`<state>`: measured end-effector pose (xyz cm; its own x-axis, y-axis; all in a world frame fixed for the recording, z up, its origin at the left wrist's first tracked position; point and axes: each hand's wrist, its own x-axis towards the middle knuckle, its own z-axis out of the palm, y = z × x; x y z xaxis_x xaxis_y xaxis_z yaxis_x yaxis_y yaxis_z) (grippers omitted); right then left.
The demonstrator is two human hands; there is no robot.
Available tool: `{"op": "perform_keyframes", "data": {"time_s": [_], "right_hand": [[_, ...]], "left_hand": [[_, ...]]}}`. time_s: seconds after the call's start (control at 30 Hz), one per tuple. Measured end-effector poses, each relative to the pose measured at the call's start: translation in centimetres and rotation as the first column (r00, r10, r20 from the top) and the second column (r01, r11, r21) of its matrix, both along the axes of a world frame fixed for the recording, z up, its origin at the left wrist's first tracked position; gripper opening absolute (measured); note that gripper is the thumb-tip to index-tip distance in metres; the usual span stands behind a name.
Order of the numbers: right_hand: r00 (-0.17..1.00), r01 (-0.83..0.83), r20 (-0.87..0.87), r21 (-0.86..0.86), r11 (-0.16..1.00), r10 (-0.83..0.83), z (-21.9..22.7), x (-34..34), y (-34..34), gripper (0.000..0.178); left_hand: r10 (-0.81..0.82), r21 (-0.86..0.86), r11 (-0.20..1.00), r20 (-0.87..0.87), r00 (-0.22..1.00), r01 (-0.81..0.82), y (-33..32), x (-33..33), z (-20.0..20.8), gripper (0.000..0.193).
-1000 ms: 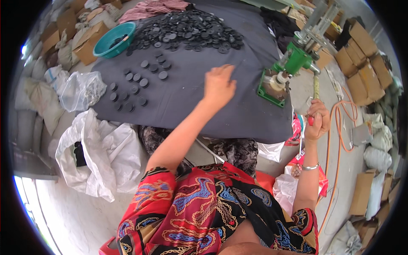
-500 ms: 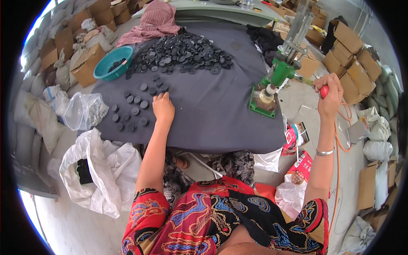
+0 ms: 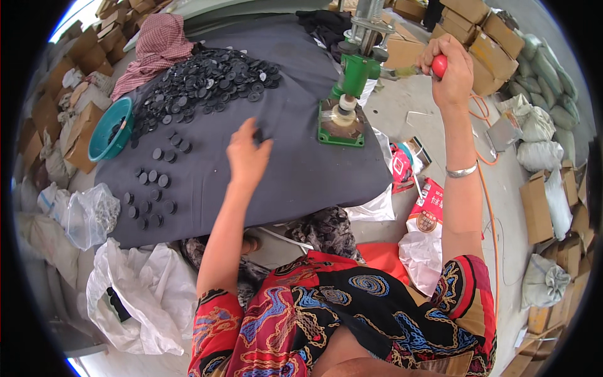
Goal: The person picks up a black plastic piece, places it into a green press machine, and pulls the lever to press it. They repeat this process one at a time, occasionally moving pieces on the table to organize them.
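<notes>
My left hand (image 3: 248,154) is over the dark cloth, between the small black pieces and the press. A black round cap (image 3: 258,135) shows between its thumb and fingers, slightly blurred. My right hand (image 3: 449,72) is raised and wrapped round the red ball knob (image 3: 439,65) on the lever of a green hand press (image 3: 354,78). On the press base sits a pale round fitting (image 3: 344,112). To the left of my left hand stand several small black stacked caps (image 3: 157,153) in loose rows. Behind them lies a big heap of black caps (image 3: 213,81).
A teal basin (image 3: 103,147) with some black pieces stands at the table's left edge. A checked red cloth (image 3: 157,47) lies beside the heap. A white sack (image 3: 141,295) and a clear plastic bag (image 3: 91,213) are at the left. An orange hose (image 3: 487,213) runs down on the right.
My left hand has left the rows of caps and moved right toward the press with a black cap. The view has turned right. My right hand stays on the knob.
</notes>
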<state>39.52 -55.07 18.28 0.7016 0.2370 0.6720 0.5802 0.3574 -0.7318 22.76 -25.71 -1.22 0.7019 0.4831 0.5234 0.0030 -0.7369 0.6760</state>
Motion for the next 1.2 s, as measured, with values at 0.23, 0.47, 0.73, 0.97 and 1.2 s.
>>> {"op": "perform_keyframes", "data": {"time_s": [0.23,0.47,0.73,0.97,1.2], "right_hand": [[0.998,0.043,-0.034,-0.074,0.996,-0.046,0.1,-0.9,0.1,0.020],[0.999,0.050,-0.013,-0.078,0.996,-0.051,-0.1,-1.0,0.1,0.020],[0.999,0.017,0.034,-0.007,1.000,-0.017,-1.4,-2.0,-0.1,0.021],[0.966,0.009,0.260,0.016,1.000,-0.013,-7.7,-4.2,-0.9,0.018],[0.888,0.196,0.431,-0.039,0.980,-0.161,-15.5,-5.1,-1.3,0.015]], "left_hand": [[-0.290,-0.006,0.957,-0.018,0.957,0.290,-8.8,10.3,0.1,0.061],[-0.265,-0.064,0.963,-0.087,0.960,0.260,-10.5,13.3,-0.5,0.074],[-0.297,-0.230,0.930,-0.012,0.955,0.287,-11.0,14.6,-1.2,0.076],[-0.318,-0.224,0.919,0.060,0.946,0.323,-10.6,14.5,-2.3,0.076],[-0.243,-0.032,0.968,0.092,0.966,0.247,-7.0,7.9,-1.0,0.062]]}}
